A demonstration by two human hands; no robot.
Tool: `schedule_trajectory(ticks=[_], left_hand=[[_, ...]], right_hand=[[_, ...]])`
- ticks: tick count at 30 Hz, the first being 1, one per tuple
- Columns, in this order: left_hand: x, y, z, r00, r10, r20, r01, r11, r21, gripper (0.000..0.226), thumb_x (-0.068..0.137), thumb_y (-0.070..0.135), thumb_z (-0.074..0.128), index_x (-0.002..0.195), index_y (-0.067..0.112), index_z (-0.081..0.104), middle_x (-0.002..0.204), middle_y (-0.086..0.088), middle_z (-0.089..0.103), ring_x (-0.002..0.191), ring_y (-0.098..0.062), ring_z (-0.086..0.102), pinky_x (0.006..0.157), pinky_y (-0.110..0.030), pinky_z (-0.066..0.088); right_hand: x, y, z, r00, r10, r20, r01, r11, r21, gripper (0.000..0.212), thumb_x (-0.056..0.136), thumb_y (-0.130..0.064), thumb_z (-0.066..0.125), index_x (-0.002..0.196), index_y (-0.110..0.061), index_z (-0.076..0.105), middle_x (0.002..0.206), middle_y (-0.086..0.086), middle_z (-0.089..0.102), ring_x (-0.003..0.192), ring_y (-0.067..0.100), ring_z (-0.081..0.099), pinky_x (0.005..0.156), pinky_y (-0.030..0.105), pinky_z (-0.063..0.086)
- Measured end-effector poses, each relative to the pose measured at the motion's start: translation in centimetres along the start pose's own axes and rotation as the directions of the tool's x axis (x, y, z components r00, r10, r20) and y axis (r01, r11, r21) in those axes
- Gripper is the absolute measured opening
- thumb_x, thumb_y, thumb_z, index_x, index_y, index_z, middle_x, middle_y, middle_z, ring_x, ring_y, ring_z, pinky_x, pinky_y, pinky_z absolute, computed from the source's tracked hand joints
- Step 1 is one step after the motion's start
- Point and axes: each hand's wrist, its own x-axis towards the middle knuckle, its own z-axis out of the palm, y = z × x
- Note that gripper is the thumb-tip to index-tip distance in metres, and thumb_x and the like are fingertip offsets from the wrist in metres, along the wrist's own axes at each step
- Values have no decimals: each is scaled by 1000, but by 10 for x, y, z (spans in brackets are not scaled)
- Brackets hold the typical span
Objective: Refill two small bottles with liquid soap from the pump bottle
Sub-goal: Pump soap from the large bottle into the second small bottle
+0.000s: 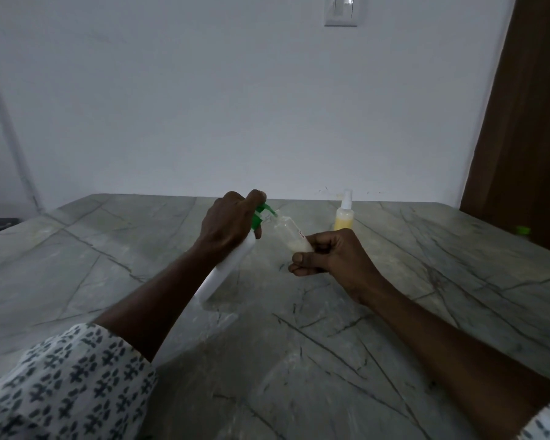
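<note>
My left hand (229, 223) grips the neck and green pump head of a white pump bottle (226, 271), which leans to the right with its base on the table. The green nozzle (269, 211) meets the mouth of a small clear bottle (288, 231). My right hand (327, 254) holds that small bottle tilted toward the nozzle; pale soap sits in its lower end. A second small bottle (344, 214) with yellowish liquid and a white spray top stands upright farther back on the right.
The grey veined stone table (299, 344) runs up to a white wall. A small green cap (522, 230) lies at the table's far right edge, beside a brown door (527, 122).
</note>
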Motion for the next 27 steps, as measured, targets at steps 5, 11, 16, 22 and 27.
schedule_trajectory(ticks=[5, 11, 16, 22, 27], left_hand=[[-1, 1, 0, 1000, -24, 0, 24, 999, 36, 72, 90, 60, 34, 52, 11, 71, 59, -1, 71, 69, -17, 61, 83, -38, 47], [-4, 5, 4, 998, -35, -61, 44, 988, 147, 92, 94, 74, 21, 52, 9, 71, 61, -4, 69, 66, -17, 60, 76, -36, 43], [-4, 9, 4, 997, -37, -75, 48, 987, 156, 84, 101, 62, 25, 54, 9, 72, 61, -3, 68, 64, -13, 57, 72, -32, 37], [-2, 6, 1, 999, -29, 15, 29, 999, 14, 81, 100, 62, 31, 49, 11, 69, 63, -6, 70, 69, -17, 61, 69, -25, 41], [-2, -1, -8, 991, -1, 135, 20, 990, -140, 74, 95, 63, 38, 46, 16, 66, 59, -5, 70, 58, -14, 61, 74, -32, 44]], right_hand=[[0, -2, 1, 1000, -2, -5, 2, 1000, -22, 37, 77, 4, 75, 112, 11, 66, 91, 22, 75, 79, 35, 75, 74, 37, 62], [1, -2, -3, 999, 15, -37, -17, 999, -48, 38, 76, 0, 77, 111, 9, 67, 92, 20, 75, 81, 36, 75, 81, 46, 60], [0, -6, -2, 998, 22, -65, -23, 1000, -6, 29, 79, 3, 74, 107, 8, 68, 84, 20, 75, 77, 36, 74, 75, 40, 62], [0, -8, 0, 998, 23, -63, -24, 1000, -7, 26, 81, 1, 72, 106, 7, 69, 82, 19, 76, 76, 35, 75, 74, 37, 63], [-1, -12, 3, 999, 18, -28, -18, 1000, 5, 24, 82, 2, 71, 105, 8, 69, 81, 18, 75, 75, 33, 75, 72, 33, 63]])
